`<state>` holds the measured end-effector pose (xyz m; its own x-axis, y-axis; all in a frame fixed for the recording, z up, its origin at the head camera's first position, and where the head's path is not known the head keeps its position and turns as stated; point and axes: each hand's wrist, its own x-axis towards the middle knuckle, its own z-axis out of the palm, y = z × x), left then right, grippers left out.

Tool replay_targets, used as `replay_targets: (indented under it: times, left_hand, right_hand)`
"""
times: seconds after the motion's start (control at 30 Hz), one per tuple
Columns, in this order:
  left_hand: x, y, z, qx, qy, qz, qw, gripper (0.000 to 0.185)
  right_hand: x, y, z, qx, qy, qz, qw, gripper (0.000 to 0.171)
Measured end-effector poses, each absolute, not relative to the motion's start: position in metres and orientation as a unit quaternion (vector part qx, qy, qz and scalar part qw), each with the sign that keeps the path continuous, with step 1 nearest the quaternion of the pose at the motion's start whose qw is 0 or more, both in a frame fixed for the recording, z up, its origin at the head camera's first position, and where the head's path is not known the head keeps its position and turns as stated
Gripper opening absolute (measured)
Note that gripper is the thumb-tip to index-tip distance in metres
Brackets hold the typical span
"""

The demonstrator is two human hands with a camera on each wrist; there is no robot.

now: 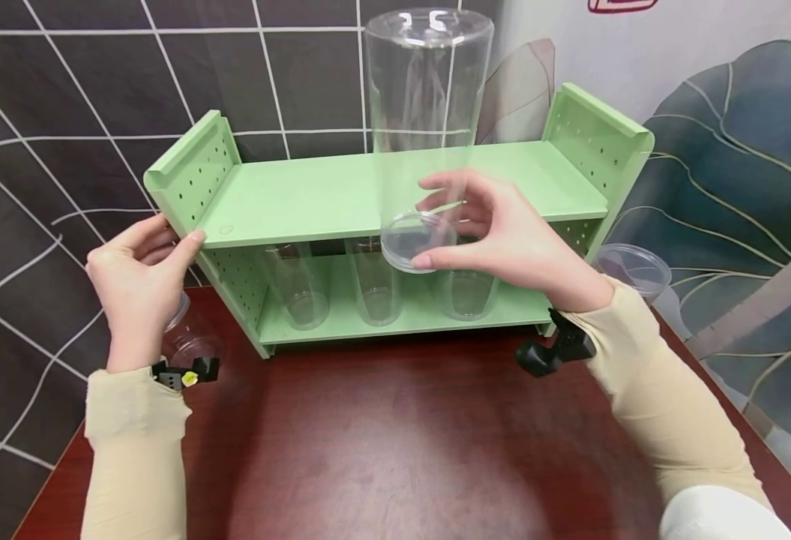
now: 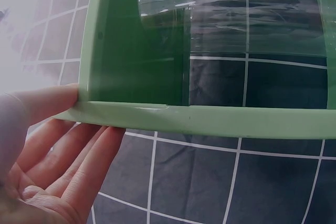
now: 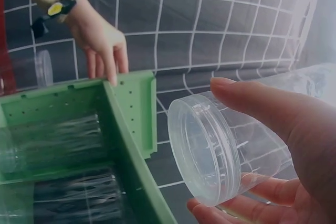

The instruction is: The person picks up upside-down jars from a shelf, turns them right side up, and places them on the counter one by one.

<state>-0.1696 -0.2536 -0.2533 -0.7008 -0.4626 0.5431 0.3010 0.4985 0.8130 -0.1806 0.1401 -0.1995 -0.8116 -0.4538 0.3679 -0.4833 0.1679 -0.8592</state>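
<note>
Presently: the right hand (image 1: 503,240) is grasping a tall clear plastic cup (image 1: 425,135), thumb and fingers curled round its rimmed mouth, tilting it above the top board of the green shelf (image 1: 314,196) at the table's (image 1: 395,435) far edge. The left hand (image 1: 140,281), fingers straight, is pressing against the shelf's left end panel, steadying it. Three like cups (image 1: 375,289) are standing in the lower bay. Judging by this, a cup is being placed; next it needs a level, careful lowering. Cups: thin, glossy, cylindrical. Shelf: matte, perforated sides.
</note>
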Motion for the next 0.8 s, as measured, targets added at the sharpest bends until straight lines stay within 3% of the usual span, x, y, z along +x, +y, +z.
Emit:
replay_targets:
  times: [0.3, 0.4, 0.6, 0.8]
  left_hand:
    - [-0.169, -0.255, -0.253, 0.052, -0.772, -0.506, 0.381, 0.037]
    - [-0.169, -0.255, -0.253, 0.050, -0.772, -0.504, 0.383, 0.037]
    - [-0.169, -0.254, -0.253, 0.049, -0.773, -0.503, 0.384, 0.038]
    - [-0.168, -0.254, -0.253, 0.050, -0.774, -0.501, 0.384, 0.038]
  right_hand:
    - [-0.169, 0.151, -0.227, 0.306, -0.787, 0.536, 0.010, 0.059]
    - [-0.168, 0.153, -0.238, 0.306, -0.787, 0.536, 0.001, 0.069]
    - [-0.170, 0.159, -0.264, 0.321, -0.778, 0.541, -0.017, 0.073]
    - [-0.170, 0.165, -0.294, 0.314, -0.783, 0.536, -0.036, 0.058]
